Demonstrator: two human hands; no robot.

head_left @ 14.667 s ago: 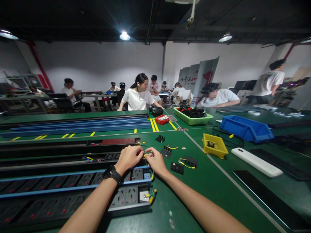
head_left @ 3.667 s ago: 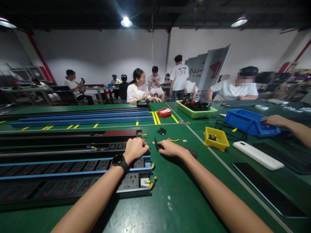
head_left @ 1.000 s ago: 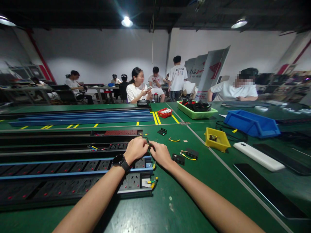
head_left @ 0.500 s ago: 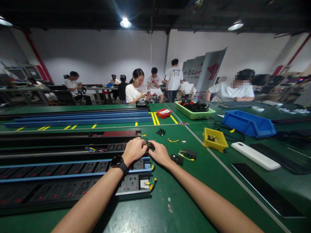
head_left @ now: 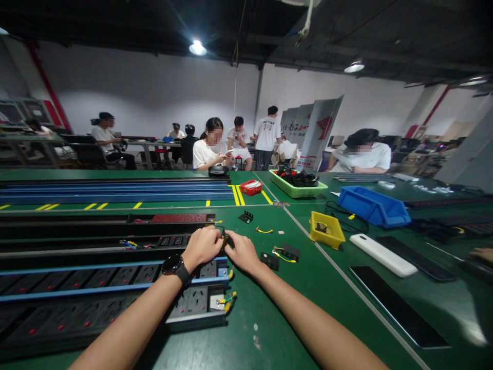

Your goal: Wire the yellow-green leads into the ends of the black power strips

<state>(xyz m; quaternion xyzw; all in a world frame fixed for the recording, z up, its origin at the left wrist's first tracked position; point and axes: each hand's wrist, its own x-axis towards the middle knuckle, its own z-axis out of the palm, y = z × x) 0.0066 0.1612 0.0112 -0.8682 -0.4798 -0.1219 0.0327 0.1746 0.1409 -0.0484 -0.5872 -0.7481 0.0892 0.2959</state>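
My left hand, with a black watch on its wrist, is curled over the right end of a black power strip in the second row. My right hand meets it there, its thumb and fingers pinched on a small black end piece. My fingers hide most of that piece and whatever my left hand grips. Nearer me lie a blue-edged power strip and a black power strip, with yellow-green wires at its end. Behind my hands is a strip with red sockets.
Black end plates and a yellow-green wire lie right of my hands. Beyond are a yellow bin, a blue bin, a green basket, a red tray and blue rails. People sit across the table.
The view has turned slightly to the right, so everything appears shifted left. My hands stay together at the same strip end, with the same grip.
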